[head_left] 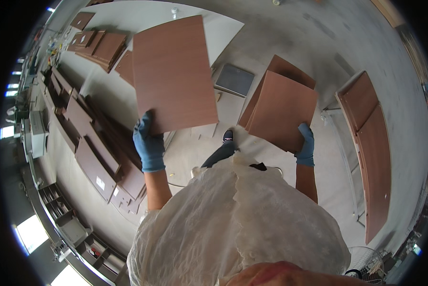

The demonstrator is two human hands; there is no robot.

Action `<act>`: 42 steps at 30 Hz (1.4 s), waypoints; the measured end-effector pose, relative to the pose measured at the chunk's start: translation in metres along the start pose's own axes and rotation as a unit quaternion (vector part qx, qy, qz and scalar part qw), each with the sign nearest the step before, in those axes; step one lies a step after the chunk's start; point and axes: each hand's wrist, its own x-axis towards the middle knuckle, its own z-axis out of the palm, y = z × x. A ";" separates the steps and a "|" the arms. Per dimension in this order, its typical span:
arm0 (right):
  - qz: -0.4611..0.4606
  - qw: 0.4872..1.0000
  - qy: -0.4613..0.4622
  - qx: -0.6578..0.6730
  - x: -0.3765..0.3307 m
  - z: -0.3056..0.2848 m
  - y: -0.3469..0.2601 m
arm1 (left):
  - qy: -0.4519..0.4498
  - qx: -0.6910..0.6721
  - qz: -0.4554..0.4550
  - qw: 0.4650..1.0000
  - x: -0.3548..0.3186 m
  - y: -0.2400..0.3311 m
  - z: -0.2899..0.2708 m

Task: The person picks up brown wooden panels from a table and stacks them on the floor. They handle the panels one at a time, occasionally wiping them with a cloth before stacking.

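A: Taking the shoe (228,136) as our mark, what lies farthest left?

B: A pile (95,162) of brown boards, well to its left. Also left of the shoe, but on its far side, a stack (109,50) of smaller ones lies on a white surface (223,26).

A: And the left hand (148,145)?

B: Left of the shoe, in a blue glove, gripping the large board (176,76) by its near left corner. That board is held up, left of the shoe.

A: Anything past the shoe?

B: A dark slab (234,80), on its far side.

A: The right hand (306,145)?

B: Right of the shoe, also gloved in blue, closed on the front board (285,109) at its near right corner. A back board (280,66) shows behind, fanned out, also right of the shoe. I can't tell whether the grip takes in both; the front one hides the overlap.

A: Farther right?

B: Long boards (373,157), well to the shoe's right, and a wire basket (366,260), on its near side.
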 end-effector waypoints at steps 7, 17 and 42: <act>0.002 0.995 0.104 0.010 0.070 -0.040 -0.044 | -0.015 0.008 -0.087 0.996 0.117 -0.087 0.133; -0.036 0.996 0.078 0.029 0.279 -0.101 -0.150 | -0.066 -0.019 -0.124 0.990 0.276 -0.226 0.351; 0.136 0.932 -0.260 -0.213 0.967 0.277 -0.320 | 0.350 -0.104 0.138 0.921 0.737 -0.186 0.421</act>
